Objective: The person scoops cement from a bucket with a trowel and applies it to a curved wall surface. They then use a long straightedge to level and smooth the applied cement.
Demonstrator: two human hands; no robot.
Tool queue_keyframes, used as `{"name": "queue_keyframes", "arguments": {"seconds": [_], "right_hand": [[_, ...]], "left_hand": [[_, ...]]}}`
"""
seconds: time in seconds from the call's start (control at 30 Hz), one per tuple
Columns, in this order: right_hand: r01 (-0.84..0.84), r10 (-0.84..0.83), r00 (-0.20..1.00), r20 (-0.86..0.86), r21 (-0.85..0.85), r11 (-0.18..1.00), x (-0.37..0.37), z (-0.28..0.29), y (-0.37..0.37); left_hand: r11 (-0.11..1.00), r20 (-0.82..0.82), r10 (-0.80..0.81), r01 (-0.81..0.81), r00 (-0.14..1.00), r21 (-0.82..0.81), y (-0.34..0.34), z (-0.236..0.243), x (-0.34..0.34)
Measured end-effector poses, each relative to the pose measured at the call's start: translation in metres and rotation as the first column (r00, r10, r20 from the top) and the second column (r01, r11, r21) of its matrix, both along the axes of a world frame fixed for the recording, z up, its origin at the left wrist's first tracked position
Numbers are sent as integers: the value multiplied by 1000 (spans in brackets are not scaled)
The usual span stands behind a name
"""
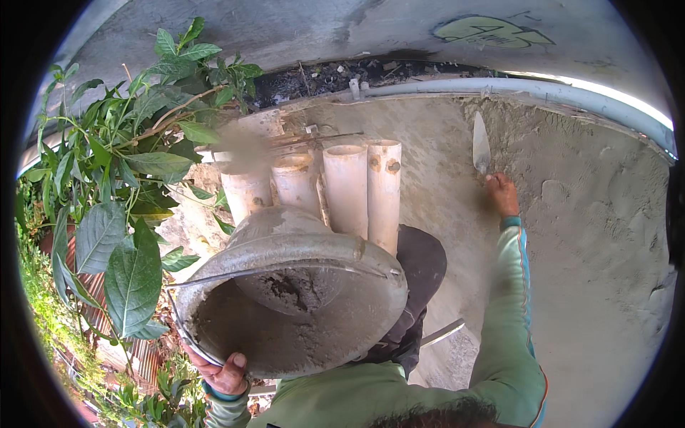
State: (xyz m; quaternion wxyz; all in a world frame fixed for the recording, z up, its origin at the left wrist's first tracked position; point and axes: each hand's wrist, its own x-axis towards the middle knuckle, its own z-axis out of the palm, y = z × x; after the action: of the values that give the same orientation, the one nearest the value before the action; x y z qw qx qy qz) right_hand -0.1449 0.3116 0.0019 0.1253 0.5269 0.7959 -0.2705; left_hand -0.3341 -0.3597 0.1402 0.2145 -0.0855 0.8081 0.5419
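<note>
My left hand [225,372] is closed around the near left rim of a grey, mortar-coated bucket [391,285]. The bucket is tilted, so its mouth faces me; a wire handle crosses the opening, and grey mortar [285,289] clings to its bottom and walls. Off to the right, my right hand [503,194] grips a pointing trowel [481,145] by its handle, which is mostly hidden in the fist. The pointed blade reaches away from me, over or against the grey mortar surface [581,207]. From this view I cannot tell whether the blade touches it.
Several pale, hollow bamboo-like poles [345,182] stand just beyond the bucket. Leafy branches [135,171] crowd the left side. Along the far edge runs a light grey pipe [457,85], below a grey wall [342,32]. A dark-trousered leg [419,267] shows beside the bucket.
</note>
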Motion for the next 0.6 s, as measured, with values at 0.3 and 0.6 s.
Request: {"name": "queue_keyframes", "arguments": {"seconds": [0.3, 0.6], "right_hand": [[222, -198, 965, 174, -130, 966, 24, -23, -55], [215, -206, 976, 68, -174, 961, -46, -91, -18]], "left_hand": [[988, -75, 52, -63, 996, -143, 8, 2, 6], [999, -44, 36, -38, 998, -31, 2, 3, 1]]}}
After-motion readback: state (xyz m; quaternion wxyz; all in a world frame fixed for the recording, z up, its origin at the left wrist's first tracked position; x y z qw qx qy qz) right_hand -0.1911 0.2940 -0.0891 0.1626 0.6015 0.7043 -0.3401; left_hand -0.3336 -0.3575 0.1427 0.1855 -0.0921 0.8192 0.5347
